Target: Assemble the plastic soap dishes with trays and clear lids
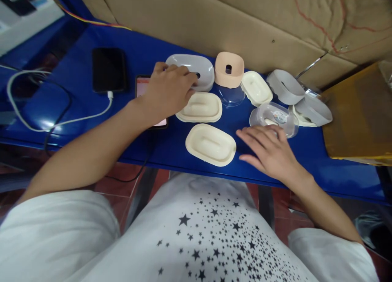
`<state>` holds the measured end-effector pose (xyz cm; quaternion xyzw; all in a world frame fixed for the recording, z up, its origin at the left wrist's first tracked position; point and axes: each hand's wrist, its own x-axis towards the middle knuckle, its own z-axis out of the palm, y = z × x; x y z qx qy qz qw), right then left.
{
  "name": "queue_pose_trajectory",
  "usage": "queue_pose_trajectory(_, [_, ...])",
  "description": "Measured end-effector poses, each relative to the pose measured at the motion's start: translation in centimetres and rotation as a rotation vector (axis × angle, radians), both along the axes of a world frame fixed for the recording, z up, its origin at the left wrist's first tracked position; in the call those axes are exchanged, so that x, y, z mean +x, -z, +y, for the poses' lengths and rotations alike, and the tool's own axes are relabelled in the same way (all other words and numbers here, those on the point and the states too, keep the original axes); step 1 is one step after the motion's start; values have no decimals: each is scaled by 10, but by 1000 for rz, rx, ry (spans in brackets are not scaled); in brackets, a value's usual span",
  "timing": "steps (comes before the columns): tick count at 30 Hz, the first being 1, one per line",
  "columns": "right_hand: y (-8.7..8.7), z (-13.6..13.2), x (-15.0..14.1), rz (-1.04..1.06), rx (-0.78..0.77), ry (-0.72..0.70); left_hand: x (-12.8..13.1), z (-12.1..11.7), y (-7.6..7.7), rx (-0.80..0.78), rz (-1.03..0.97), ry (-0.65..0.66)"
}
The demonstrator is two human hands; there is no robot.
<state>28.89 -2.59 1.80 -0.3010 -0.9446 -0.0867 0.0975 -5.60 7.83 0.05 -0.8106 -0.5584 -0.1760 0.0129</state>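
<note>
My left hand (168,91) grips the far edge of a pale grey oval soap dish (191,67), fingers on top and thumb below. My right hand (266,149) lies open on the blue table (333,169), touching the front of a transparent plastic box (274,118). Cream oval trays (210,145) (202,106) (256,88) lie between my hands. A peach square holder (229,69) stands on a transparent dome (231,96). Grey curved pieces (285,87) (314,110) sit at the right.
A black phone (108,69) is plugged into a white cable (61,106) on the left. A second phone (142,86) lies partly under my left forearm. Cardboard (183,16) stands along the far side, and a yellow-brown envelope (358,114) lies at the right.
</note>
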Motion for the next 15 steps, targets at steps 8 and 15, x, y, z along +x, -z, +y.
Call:
queue_pose_trajectory(8, [12, 13, -24, -44, -39, -336, 25, -31, -32, 106, 22, 101])
queue_pose_trajectory(15, [28, 33, -3, 277, 6, -154, 37, -61, -29, 129, -109, 488])
